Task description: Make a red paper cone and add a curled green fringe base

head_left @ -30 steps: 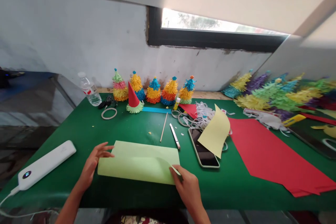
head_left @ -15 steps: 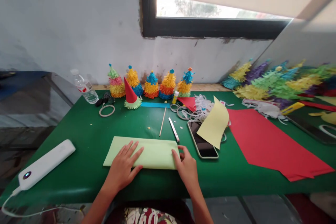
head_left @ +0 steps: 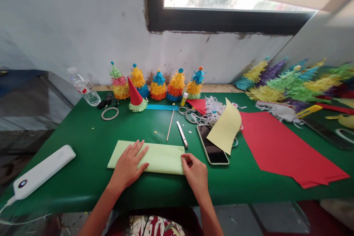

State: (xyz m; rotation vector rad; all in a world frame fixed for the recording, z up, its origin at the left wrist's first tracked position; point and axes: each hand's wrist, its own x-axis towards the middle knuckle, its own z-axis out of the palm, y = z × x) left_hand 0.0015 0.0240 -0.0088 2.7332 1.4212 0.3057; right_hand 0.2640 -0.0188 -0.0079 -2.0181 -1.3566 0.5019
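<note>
A folded light-green sheet of paper (head_left: 164, 158) lies lengthwise on the green tabletop in front of me. My left hand (head_left: 128, 166) rests flat on its left half, fingers spread. At the right end, my right hand (head_left: 196, 175) pinches the paper's edge between thumb and curled fingers. Just beyond the paper are a slim silver cutter (head_left: 182, 134) and a thin wooden stick (head_left: 170, 125). To the right of them a phone (head_left: 212, 151) lies partly under a curled yellow sheet (head_left: 226, 129).
Fringed paper trees (head_left: 158, 86) stand along the wall, beside a red paper cone (head_left: 135, 94). Large red sheets (head_left: 284, 147) cover the right side. On the left are a white power bank (head_left: 45, 171) with a cable and a tilted water bottle (head_left: 85, 88). White paper strips (head_left: 215, 108) are heaped behind the phone.
My right hand's fingers have drawn closer together at the paper's right edge. My left hand stays flat on the sheet. The view has shifted slightly.
</note>
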